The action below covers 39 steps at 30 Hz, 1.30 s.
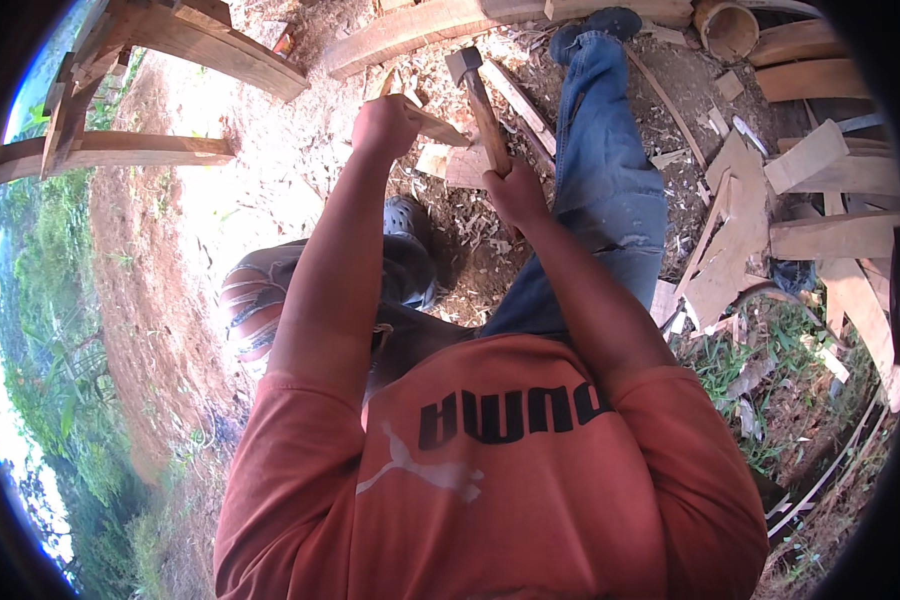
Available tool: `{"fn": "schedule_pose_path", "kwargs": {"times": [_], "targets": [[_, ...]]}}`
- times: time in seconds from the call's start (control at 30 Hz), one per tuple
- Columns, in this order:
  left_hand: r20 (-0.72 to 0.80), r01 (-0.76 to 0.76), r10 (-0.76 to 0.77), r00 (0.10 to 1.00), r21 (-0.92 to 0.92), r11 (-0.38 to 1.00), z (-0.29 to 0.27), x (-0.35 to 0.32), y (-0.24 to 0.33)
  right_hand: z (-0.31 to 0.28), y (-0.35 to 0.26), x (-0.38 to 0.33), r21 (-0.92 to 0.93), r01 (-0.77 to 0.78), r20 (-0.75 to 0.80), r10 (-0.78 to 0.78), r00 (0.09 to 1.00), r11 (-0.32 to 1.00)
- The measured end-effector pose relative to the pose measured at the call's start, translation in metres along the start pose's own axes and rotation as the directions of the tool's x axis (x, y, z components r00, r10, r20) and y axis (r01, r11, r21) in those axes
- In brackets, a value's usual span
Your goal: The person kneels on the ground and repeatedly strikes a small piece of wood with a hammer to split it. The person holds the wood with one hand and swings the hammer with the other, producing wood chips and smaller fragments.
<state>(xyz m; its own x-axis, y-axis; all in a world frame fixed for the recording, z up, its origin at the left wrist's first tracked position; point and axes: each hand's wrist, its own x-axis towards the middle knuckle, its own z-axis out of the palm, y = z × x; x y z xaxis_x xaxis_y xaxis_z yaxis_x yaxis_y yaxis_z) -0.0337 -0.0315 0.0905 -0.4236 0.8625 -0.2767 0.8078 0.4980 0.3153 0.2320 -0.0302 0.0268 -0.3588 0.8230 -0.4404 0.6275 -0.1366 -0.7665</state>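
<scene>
My right hand (pixel 515 190) grips the wooden handle of a small axe (pixel 478 95), its grey metal head raised toward the top of the view. My left hand (pixel 383 125) is closed around a short piece of wood (pixel 435 128) that sticks out to the right, just left of the axe handle. Under both hands the ground is covered with pale wood chips (pixel 460 215). My outstretched leg in blue jeans (pixel 605 150) lies to the right of the axe; my other foot in a dark shoe (pixel 408 215) is below my left hand.
Cut planks and offcuts (pixel 820 200) are piled at the right. Long curved timbers (pixel 220 50) lie at the top left and along the top. A round wooden container (pixel 727 28) stands at the top right. Bare red earth (pixel 140 280) lies to the left, grass (pixel 770 380) at the lower right.
</scene>
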Motion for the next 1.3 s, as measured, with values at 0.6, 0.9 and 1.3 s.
{"fn": "schedule_pose_path", "kwargs": {"times": [0.6, 0.9, 1.3], "targets": [[0.028, -0.018, 0.020, 0.999, -0.067, 0.998, -0.002, 0.004, -0.010, 0.022, 0.040, 0.011, -0.007, -0.351, 0.181, 0.347, 0.920, 0.936], [0.087, 0.090, -0.087, 0.992, -0.025, 0.996, -0.006, -0.006, 0.002, 0.007, 0.011, -0.005, -0.056, -0.100, 0.102, 0.105, 0.989, 0.993], [0.043, 0.066, -0.067, 0.997, 0.014, 0.998, -0.006, 0.005, 0.006, 0.012, 0.035, 0.015, 0.061, -0.129, 0.057, 0.125, 0.990, 0.990]]}}
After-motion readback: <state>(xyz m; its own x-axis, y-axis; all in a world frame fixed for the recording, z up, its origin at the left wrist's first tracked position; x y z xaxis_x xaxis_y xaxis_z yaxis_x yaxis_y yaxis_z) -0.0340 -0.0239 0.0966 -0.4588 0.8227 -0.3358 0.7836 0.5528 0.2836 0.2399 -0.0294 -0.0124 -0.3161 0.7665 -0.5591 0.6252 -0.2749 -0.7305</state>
